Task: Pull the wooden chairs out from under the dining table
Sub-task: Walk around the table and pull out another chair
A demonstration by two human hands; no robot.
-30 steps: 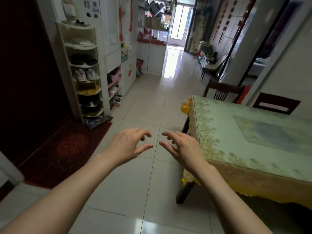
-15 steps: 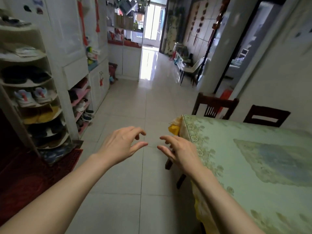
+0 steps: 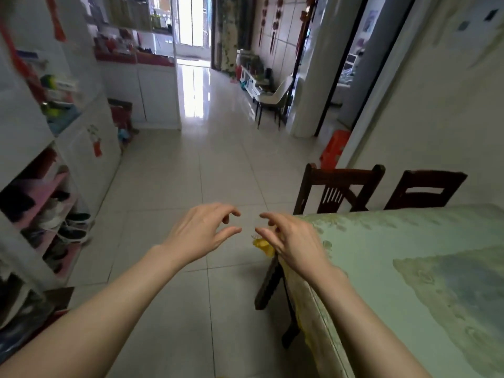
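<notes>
The dining table (image 3: 395, 282), under a pale green patterned cloth, fills the lower right. Two dark wooden chairs stand tucked in at its far end: one chair (image 3: 338, 190) with a slatted back at the far left corner, a second chair (image 3: 425, 190) to its right by the wall. Only their backrests show. My left hand (image 3: 199, 231) hovers over the floor, fingers curled and apart, holding nothing. My right hand (image 3: 293, 241) hovers over the table's near left corner, also open and empty. Both hands are well short of the chairs.
White cabinets and open shoe shelves (image 3: 49, 214) line the left side. A tiled corridor (image 3: 204, 159) runs ahead to a bright door. An orange plastic stool (image 3: 335, 148) sits behind the chairs, and a white chair (image 3: 275, 96) stands farther back on the right.
The view has moved forward along the table's left side. The chairs appear nearer and larger. Both hands stay raised, open and empty, in the same pose.
</notes>
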